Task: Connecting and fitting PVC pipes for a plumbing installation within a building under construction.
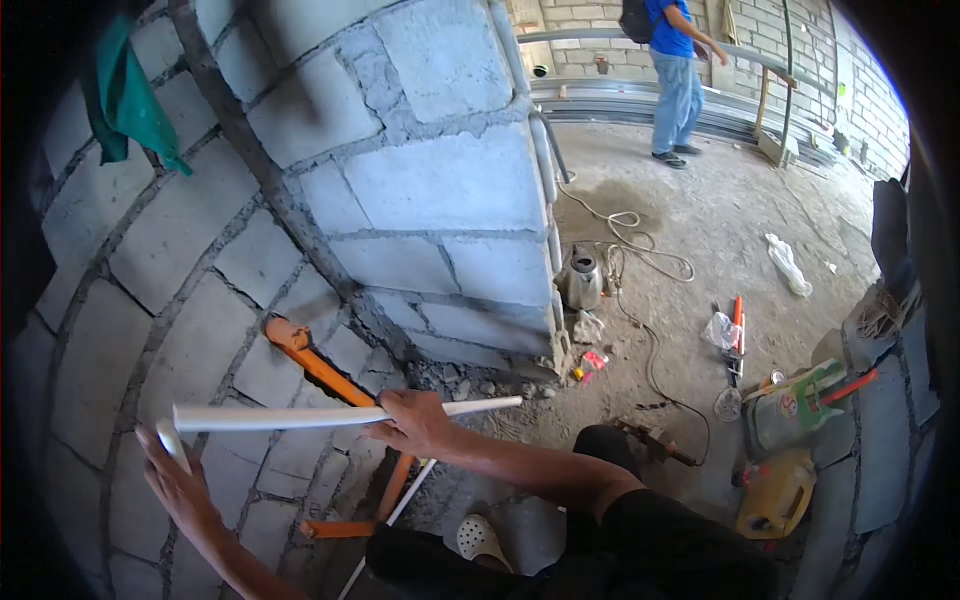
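My right hand grips a long white pipe held level across the front of the block wall. My left hand, lower left, holds a short white piece beside the long pipe's left end; whether they touch is hard to tell. An orange pipe with a round end lies in a groove in the wall behind. Lower orange pipes and another thin white pipe sit near my knee.
Block pillar ahead; kettle, cord, corded tool on the floor; plastic jugs at right. A person in blue stands beyond, near metal lengths. Green cloth hangs upper left.
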### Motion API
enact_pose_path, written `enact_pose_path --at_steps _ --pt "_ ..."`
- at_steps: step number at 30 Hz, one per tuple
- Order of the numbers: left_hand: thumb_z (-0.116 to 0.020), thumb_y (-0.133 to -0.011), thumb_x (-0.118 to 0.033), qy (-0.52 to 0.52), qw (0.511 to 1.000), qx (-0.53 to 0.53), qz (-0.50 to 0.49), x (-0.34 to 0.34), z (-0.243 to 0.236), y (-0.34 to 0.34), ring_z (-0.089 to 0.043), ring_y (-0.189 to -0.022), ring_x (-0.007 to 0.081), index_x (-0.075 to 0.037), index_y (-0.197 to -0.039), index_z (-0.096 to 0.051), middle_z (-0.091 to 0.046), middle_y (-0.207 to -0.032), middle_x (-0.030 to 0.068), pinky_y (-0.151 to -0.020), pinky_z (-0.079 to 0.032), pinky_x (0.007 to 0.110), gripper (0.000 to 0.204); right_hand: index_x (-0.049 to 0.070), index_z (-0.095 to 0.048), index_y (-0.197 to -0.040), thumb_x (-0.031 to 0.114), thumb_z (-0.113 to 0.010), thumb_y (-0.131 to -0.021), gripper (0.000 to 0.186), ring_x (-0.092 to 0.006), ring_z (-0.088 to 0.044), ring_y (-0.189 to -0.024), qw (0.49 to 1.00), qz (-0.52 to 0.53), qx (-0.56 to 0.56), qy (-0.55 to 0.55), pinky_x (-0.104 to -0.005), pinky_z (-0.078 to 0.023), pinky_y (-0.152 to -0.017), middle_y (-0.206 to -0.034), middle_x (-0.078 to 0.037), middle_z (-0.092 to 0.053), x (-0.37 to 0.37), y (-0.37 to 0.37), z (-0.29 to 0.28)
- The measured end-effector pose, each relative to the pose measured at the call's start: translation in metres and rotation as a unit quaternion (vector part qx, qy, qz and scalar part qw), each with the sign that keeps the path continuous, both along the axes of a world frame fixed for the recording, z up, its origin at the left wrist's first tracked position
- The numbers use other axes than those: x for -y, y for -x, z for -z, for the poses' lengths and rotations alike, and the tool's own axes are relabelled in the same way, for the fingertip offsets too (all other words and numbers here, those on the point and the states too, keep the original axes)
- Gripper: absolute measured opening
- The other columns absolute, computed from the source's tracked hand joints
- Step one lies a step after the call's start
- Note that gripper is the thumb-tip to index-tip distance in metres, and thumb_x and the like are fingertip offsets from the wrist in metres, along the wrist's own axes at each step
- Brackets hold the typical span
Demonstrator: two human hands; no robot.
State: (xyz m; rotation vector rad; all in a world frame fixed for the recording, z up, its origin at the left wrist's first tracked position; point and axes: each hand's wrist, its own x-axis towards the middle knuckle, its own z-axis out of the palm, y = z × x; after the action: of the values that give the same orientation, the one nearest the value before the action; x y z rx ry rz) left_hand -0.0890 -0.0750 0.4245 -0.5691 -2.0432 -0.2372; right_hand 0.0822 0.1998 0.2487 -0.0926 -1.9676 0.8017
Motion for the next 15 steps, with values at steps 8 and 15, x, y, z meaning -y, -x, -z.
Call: enact_pose_path --at_steps 8,15 --pt "-0.035 -0.103 -0.056 -0.424 0.793 0.278 0.337 -0.081 -0.107 -0.079 -0.055 -0.12 0.0307 -0.004 -0.149 -0.035 -0.05 -0.136 0.0234 -0.1 -0.048 0.042 0.069 0.001 -0.066 -0.095 0.05 -0.06 -0.094 0.049 -0.0243 -0.06 -0.053 0.957 -0.222 0.083 0.169 -0.04 -0.047 -0.051 -0.059 -0.009 -0.059 0.023 0.019 -0.057" --pt "-0.049 -0.099 -0.056 -0.49 0.701 0.274 0.44 -0.113 -0.046 -0.087 -0.052 -0.107 0.0208 -0.007 -0.108 -0.043 -0.047 -0.119 0.0102 -0.095 -0.047 0.041 0.05 -0.001 -0.068 -0.1 0.035 -0.061 -0.095 0.036 -0.0104 -0.055 -0.061 0.909 -0.317 0.166 0.215 -0.0306 -0.044 -0.054 -0.068 -0.001 -0.06 -0.035 -0.008 -0.013"
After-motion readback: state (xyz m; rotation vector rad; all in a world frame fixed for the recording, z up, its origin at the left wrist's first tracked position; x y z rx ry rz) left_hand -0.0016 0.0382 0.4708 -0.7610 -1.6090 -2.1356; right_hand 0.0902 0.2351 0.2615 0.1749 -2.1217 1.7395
